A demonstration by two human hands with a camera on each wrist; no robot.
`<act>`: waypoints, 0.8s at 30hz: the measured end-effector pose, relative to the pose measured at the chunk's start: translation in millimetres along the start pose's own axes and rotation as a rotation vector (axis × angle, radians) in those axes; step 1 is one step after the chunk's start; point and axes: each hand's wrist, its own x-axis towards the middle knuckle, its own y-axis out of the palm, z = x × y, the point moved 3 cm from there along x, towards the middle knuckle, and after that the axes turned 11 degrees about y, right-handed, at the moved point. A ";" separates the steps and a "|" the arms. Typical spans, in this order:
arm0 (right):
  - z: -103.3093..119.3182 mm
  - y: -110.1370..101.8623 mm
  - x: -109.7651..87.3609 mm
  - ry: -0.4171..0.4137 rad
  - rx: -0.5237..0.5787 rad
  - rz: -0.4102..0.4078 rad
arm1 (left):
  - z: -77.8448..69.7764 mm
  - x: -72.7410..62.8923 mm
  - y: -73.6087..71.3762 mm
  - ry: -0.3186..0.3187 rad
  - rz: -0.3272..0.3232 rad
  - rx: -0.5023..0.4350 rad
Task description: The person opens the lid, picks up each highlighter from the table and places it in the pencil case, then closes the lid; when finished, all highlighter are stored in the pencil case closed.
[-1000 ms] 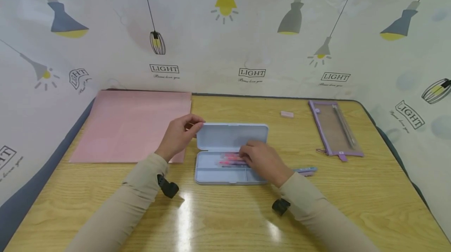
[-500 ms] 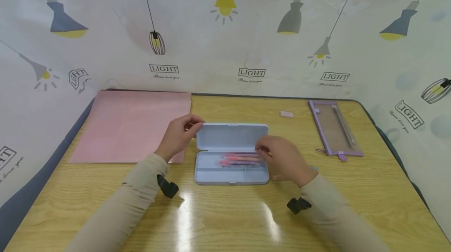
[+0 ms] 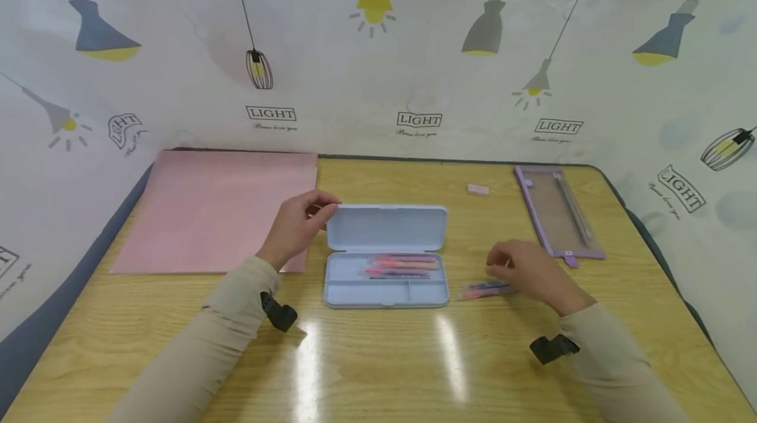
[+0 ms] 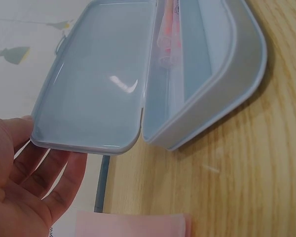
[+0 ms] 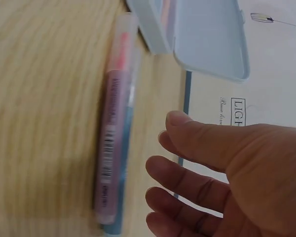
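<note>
The light blue pencil case (image 3: 355, 293) stands with its lid (image 3: 386, 229) raised. My left hand (image 3: 298, 224) pinches the lid's left corner, thumb inside and fingers behind, as the left wrist view shows. Several pink and purple highlighters (image 3: 408, 267) lie in the back compartment. To the right of the case, a purple highlighter (image 5: 111, 148) and a blue pen (image 5: 127, 163) rest side by side on the table. Over their right end is my right hand (image 3: 535, 275), holding nothing; in the right wrist view its fingers are loosely bent, apart from both pens.
A pink folder or sheet (image 3: 219, 213) covers the back left of the table. At the back right are a small pink eraser (image 3: 478, 190) and a purple-edged mesh zip pouch (image 3: 550, 213) with a grey pen-like stick (image 3: 572, 207) on or in it.
My right hand has left the highlighters in the case and moved right, over the two pens on the table. My left hand keeps holding the lid.
</note>
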 end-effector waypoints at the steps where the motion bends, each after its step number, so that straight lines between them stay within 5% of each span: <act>1: -2.6 1.6 -0.5 -0.008 -0.002 0.000 | -0.1 0.0 -0.2 0.002 -0.001 0.000; 24: -10.6 12.8 2.4 -0.097 -0.025 -0.031 | 1.8 0.1 0.8 0.000 -0.006 0.001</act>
